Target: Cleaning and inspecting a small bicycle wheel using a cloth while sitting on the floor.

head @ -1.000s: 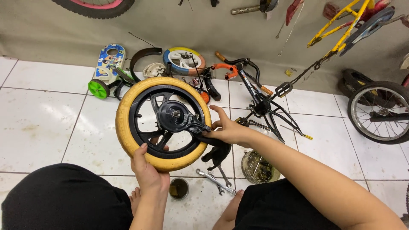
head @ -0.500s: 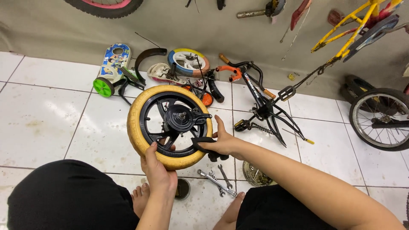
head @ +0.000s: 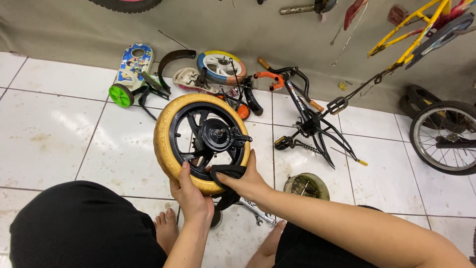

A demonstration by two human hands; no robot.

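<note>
Seen from above, seated on a white tiled floor, knees in black cloth at the bottom edge.

Small bicycle wheel with yellow tyre and black spoked rim, held tilted above the floor in front of the knees, hub side turned up toward the camera, likely so the hub and its black arm can be seen and reached.

Left hand under the wheel's near edge, fingers curled closed around tyre and rim, thumb lying up over the yellow tyre: a supporting grip bearing the weight. Right hand just beside it on the same near edge, pinching a black cloth against the inner rim, fingers pressed together over the cloth, probably to wipe or steady the rim. Wheel thus directly above and ahead of both hands, touching each.

Below the wheel, on the floor, some spanners, partly hidden. Just right of the right forearm, a round green tin of small parts. Farther back, a black bicycle frame with chain and pedals, a green training wheel, a second small wheel with a blue and yellow tyre. At the right edge, a larger spoked wheel.
</note>
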